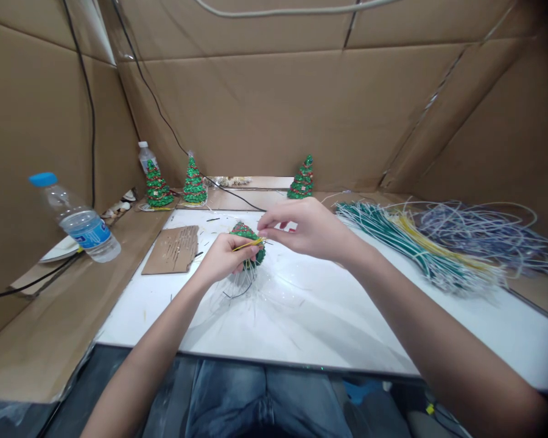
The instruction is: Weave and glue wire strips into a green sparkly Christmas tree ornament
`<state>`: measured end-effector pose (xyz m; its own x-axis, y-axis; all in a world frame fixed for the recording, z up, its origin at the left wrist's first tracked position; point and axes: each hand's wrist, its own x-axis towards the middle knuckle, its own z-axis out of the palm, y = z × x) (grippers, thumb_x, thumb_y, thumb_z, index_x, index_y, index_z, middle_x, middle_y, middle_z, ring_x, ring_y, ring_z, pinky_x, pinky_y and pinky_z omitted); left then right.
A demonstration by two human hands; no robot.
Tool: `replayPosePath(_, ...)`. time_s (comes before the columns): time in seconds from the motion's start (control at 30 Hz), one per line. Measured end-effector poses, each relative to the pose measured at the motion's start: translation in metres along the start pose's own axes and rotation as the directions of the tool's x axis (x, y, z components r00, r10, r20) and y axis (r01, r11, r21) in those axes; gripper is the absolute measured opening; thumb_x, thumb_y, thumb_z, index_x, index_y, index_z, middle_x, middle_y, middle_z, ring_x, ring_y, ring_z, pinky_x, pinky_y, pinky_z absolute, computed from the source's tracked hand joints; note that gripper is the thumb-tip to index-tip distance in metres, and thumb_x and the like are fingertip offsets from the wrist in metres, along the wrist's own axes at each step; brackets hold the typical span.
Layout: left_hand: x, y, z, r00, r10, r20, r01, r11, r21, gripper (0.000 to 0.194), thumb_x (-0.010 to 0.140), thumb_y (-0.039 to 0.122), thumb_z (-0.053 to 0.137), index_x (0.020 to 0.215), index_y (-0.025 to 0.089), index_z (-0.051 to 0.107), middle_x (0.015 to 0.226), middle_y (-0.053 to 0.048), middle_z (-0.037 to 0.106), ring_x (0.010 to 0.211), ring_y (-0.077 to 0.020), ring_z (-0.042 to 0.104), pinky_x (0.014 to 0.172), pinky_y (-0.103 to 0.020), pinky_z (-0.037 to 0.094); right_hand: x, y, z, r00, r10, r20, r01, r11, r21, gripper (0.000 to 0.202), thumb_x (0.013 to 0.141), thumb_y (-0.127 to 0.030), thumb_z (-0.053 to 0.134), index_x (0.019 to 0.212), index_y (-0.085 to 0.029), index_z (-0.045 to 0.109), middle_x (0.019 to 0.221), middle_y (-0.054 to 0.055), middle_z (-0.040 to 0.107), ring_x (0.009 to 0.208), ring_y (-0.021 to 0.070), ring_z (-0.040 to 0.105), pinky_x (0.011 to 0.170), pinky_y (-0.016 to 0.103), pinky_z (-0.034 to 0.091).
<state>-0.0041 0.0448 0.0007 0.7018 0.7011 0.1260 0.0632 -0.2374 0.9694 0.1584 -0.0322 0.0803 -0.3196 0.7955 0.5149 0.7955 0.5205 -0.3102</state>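
My left hand [226, 255] is closed around the base of a small green beaded Christmas tree [245, 230], its tip pointing away from me. Yellow wire [246, 245] lies across the thumb of that hand. Pale and dark loose wires [243, 285] hang from the tree's base over the table. Thumb and forefinger of my right hand [296, 228] come together in a pinch at the right end of the yellow wire; what exactly is between the fingertips is too small to make out. My left fingers hide part of the tree.
Finished-looking trees [194, 179] stand along the back. A cardboard piece [170, 250] lies left on the white table [301, 328]. Bundled green wires [388, 234] and tangled pale wires [479, 231] lie at the right. A water bottle [84, 225] stands at the left.
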Motion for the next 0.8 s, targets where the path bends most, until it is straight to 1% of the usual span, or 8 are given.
replayPosePath(0.2, 0.001, -0.004, -0.002, 1.000, 0.000, 0.004, 0.000, 1.000, -0.019, 0.025, 0.076, 0.032, 0.062, 0.080, 0.009, 0.070, 0.061, 0.000, 0.059, 0.033, -0.0023, 0.036, 0.033, -0.018, 0.023, -0.007, 0.002, -0.011, 0.993, 0.113, 0.021, -0.115, 0.969, 0.218, 0.012, 0.076, -0.029, 0.064, 0.077, -0.018, 0.069, 0.075, 0.003, 0.071, 0.068, 0.0145, 0.064, 0.060, 0.026, 0.045)
replayPosePath(0.33, 0.002, -0.006, -0.002, 1.000, 0.008, 0.009, -0.008, 1.000, -0.001, 0.027, 0.076, 0.035, 0.062, 0.081, 0.009, 0.070, 0.063, 0.000, 0.060, 0.033, -0.0021, 0.035, 0.033, -0.018, 0.023, -0.010, 0.001, -0.010, 0.990, 0.139, 0.034, -0.143, 0.951, 0.274, 0.011, 0.073, -0.028, 0.067, 0.072, -0.017, 0.066, 0.072, 0.002, 0.069, 0.066, 0.0142, 0.064, 0.058, 0.026, 0.048)
replayPosePath(0.47, 0.000, -0.003, -0.002, 1.000, 0.005, 0.012, -0.005, 1.000, 0.019, 0.028, 0.076, 0.037, 0.061, 0.076, 0.010, 0.069, 0.059, 0.001, 0.057, 0.034, -0.0027, 0.035, 0.034, -0.018, 0.024, -0.012, -0.003, -0.007, 0.984, 0.173, 0.048, -0.179, 0.924, 0.337, 0.012, 0.072, -0.028, 0.066, 0.069, -0.018, 0.061, 0.065, 0.002, 0.067, 0.062, 0.0144, 0.064, 0.058, 0.026, 0.050)
replayPosePath(0.53, -0.001, 0.000, -0.001, 1.000, 0.004, 0.010, -0.004, 0.999, 0.045, 0.028, 0.076, 0.037, 0.061, 0.070, 0.010, 0.066, 0.051, 0.003, 0.052, 0.032, -0.0031, 0.034, 0.034, -0.018, 0.022, -0.012, -0.005, -0.007, 0.988, 0.154, 0.020, -0.154, 0.946, 0.286, 0.010, 0.074, -0.026, 0.063, 0.069, -0.018, 0.060, 0.066, 0.002, 0.067, 0.062, 0.0146, 0.064, 0.058, 0.026, 0.050)
replayPosePath(0.6, -0.002, 0.005, 0.000, 1.000, -0.003, 0.007, 0.003, 0.997, 0.082, 0.027, 0.077, 0.036, 0.059, 0.064, 0.012, 0.063, 0.042, 0.006, 0.044, 0.030, -0.0037, 0.031, 0.033, -0.019, 0.020, -0.011, -0.008, -0.007, 0.994, 0.110, -0.012, -0.106, 0.978, 0.180, 0.007, 0.075, -0.022, 0.060, 0.069, -0.019, 0.058, 0.066, 0.001, 0.065, 0.061, 0.0136, 0.062, 0.059, 0.025, 0.049)
replayPosePath(0.67, -0.003, 0.009, 0.002, 1.000, -0.018, 0.006, 0.017, 0.991, 0.130, 0.027, 0.078, 0.033, 0.057, 0.060, 0.013, 0.060, 0.037, 0.007, 0.037, 0.029, -0.0045, 0.029, 0.033, -0.019, 0.018, -0.010, -0.011, -0.006, 0.997, 0.071, -0.016, -0.070, 0.995, 0.069, 0.004, 0.076, -0.015, 0.056, 0.076, -0.019, 0.056, 0.067, 0.000, 0.065, 0.060, 0.0126, 0.061, 0.058, 0.024, 0.046)
replayPosePath(0.73, -0.003, 0.011, 0.004, 1.000, -0.030, 0.007, 0.029, 0.984, 0.175, 0.026, 0.079, 0.031, 0.055, 0.059, 0.014, 0.058, 0.035, 0.008, 0.035, 0.029, -0.0053, 0.030, 0.034, -0.020, 0.018, -0.007, -0.015, -0.004, 0.998, 0.062, 0.018, -0.061, 0.997, -0.041, 0.015, 0.076, -0.009, 0.052, 0.087, -0.019, 0.053, 0.068, 0.000, 0.064, 0.060, 0.0128, 0.059, 0.056, 0.023, 0.042)
replayPosePath(0.8, -0.002, 0.011, 0.003, 1.000, -0.017, 0.017, 0.013, 0.978, 0.207, 0.026, 0.079, 0.030, 0.054, 0.060, 0.014, 0.059, 0.035, 0.008, 0.035, 0.030, -0.0056, 0.030, 0.035, -0.020, 0.019, -0.004, -0.018, 0.001, 0.994, 0.064, 0.083, -0.051, 0.987, -0.153, 0.025, 0.075, -0.005, 0.050, 0.096, -0.019, 0.050, 0.069, 0.000, 0.064, 0.061, 0.0140, 0.057, 0.054, 0.023, 0.036)
